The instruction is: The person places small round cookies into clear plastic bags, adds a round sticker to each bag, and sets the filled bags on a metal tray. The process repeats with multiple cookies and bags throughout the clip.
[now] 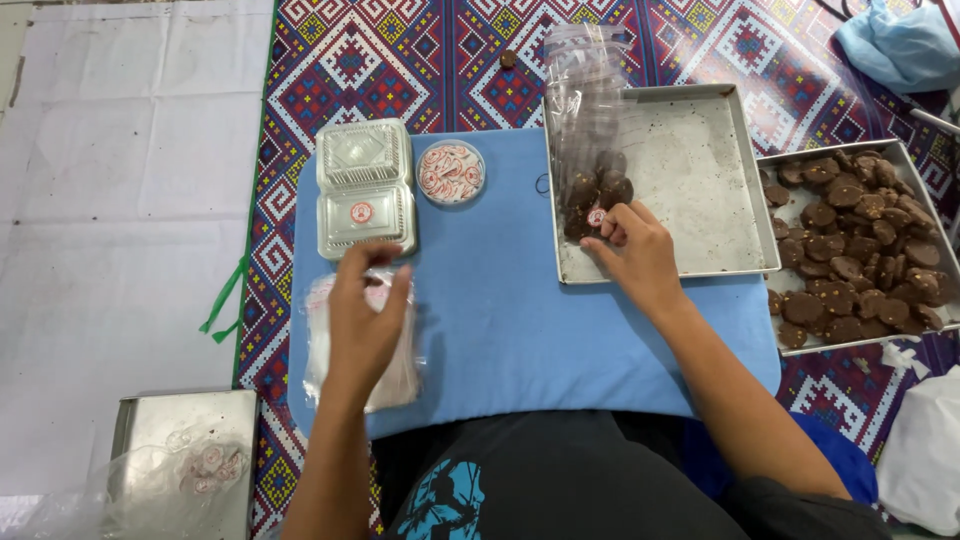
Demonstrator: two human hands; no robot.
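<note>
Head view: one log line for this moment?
left hand: on stack of clear bags | right hand: touching bagged cookies in metal tray

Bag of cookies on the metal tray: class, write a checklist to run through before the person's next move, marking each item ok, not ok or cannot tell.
1. Right hand is on the bag of cookies: ok, fingertips touch it at the round sticker.
2. Bag lies inside the metal tray: ok.
3. Bag mouth closed: cannot tell, the clear plastic blurs.
4. Left hand rests on the stack of clear bags: ok.
5. Dish of stickers within reach on the blue board: ok, apparently.
6. More cookies ready in the second tray: ok, many remain.
</note>
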